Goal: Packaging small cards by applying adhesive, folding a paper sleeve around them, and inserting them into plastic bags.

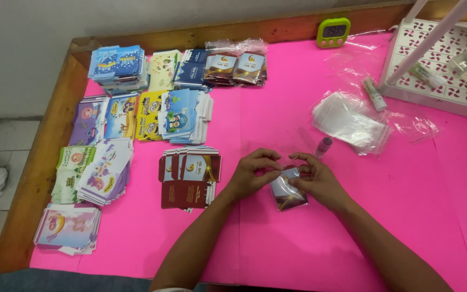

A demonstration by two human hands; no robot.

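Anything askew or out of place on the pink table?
Minor only. The maroon card stack left of the left hand is fanned and slipping, not squared. A small tube and a small vial lie loose by the clear bags. Nothing spilled or damaged.

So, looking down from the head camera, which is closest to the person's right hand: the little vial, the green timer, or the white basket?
1. Little vial, just beyond the right hand on the pink sheet.
2. White basket, far right corner.
3. Green timer, at the table's back edge.
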